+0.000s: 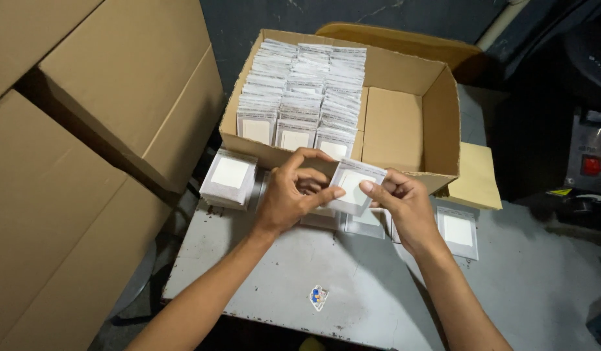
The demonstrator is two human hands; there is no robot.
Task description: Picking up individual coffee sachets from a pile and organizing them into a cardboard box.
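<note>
Nearest the camera, a small sticker [319,297] lies on the grey table [300,279]. Above it, the left hand [293,192] and right hand [399,198] pinch a small white packet [352,185] between thumbs and curled fingers, just in front of an open cardboard box [437,123] filled with rows of packets [304,91]. A packet stack [229,177] sits left of the hands.

Flat square clear-plastic packet [352,185]: grey-white border, plain white centre panel. Rows of same grey-and-white packets [304,91] in open tan cardboard box [437,117]. Tan inner cardboard divider [391,127], unprinted. Grey metal table top [300,273], dark rust-like specks along edges; small blue, white and orange sticker [319,297]. Large plain brown cartons [86,130]. Small red button [591,165] on dark machine.
</note>
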